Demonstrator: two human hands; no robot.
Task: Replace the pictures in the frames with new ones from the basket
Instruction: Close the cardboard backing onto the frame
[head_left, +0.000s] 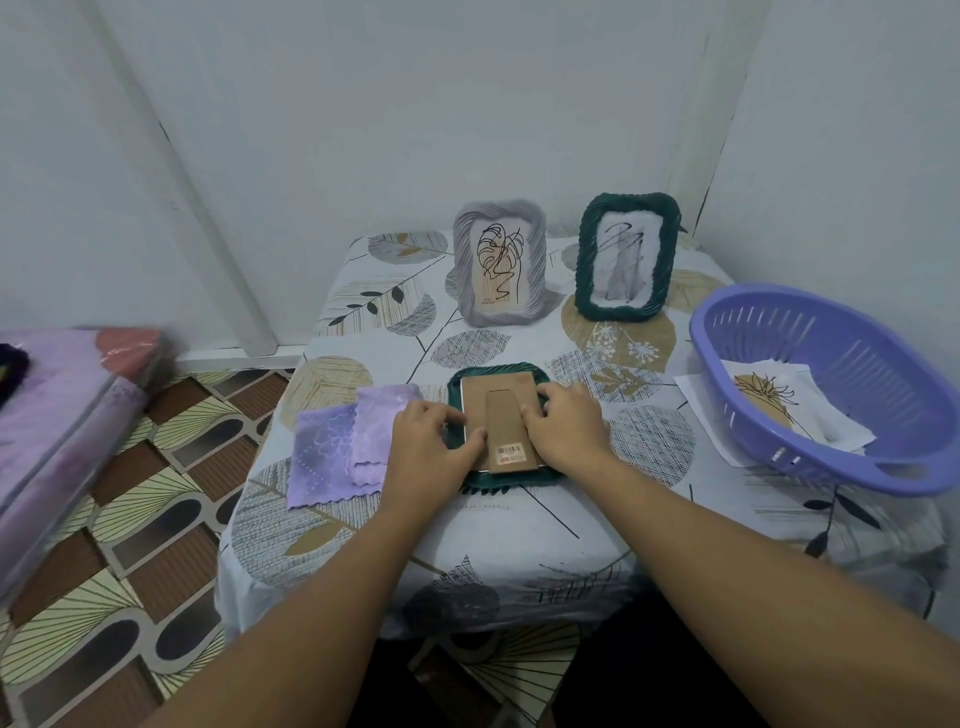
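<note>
barcode sticker (509, 450) – "200", frame stand (506, 426)

Both forearms were bare up to the frame's edge, with no sleeve showing. The left grip (434, 447) and right grip (563, 426) wore no gloves, rings or watch.
</note>
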